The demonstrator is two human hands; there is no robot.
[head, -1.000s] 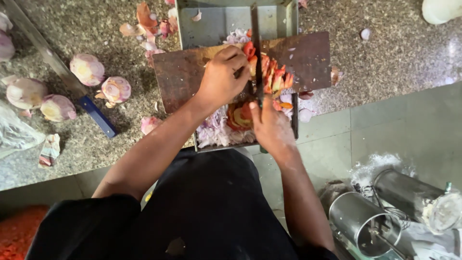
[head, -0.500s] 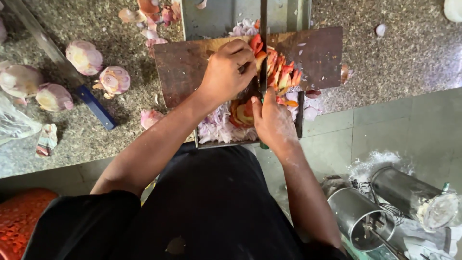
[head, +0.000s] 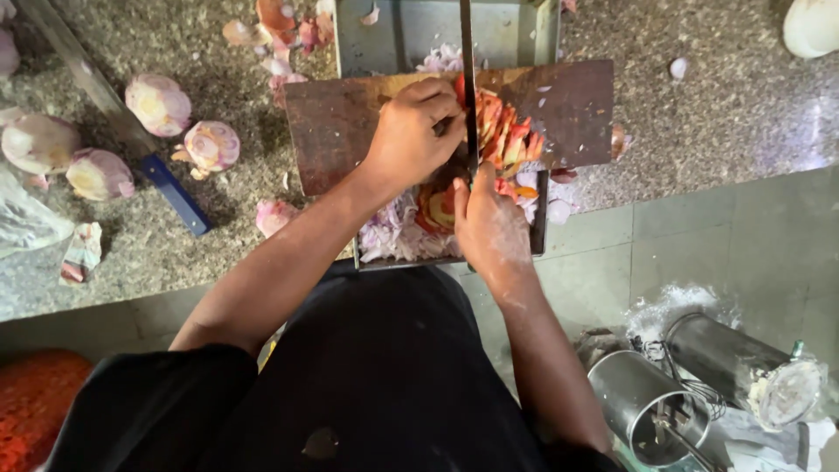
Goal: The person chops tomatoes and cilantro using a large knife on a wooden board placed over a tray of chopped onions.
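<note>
The board is the landmark; it lies across a metal tray on the stone counter.

Nearest the person, at the board's near edge, the right hand is closed round the handle of a knife, whose blade runs straight away across the board. Just left of the blade, on the board, the left hand is curled over an onion, fingertips tucked close against the steel, and red slices fan out to the blade's right.

The main risk, as I judge it, is a cut: the left fingers sit touching or nearly touching the blade, and a slick onion could roll under pressure.

The board only bridges the tray, so a hard push could tip or slide it. Below its near edge chopped pieces pile up and may spill over the rim.

Left of the board, peeled onions rest loose on the counter.
</note>
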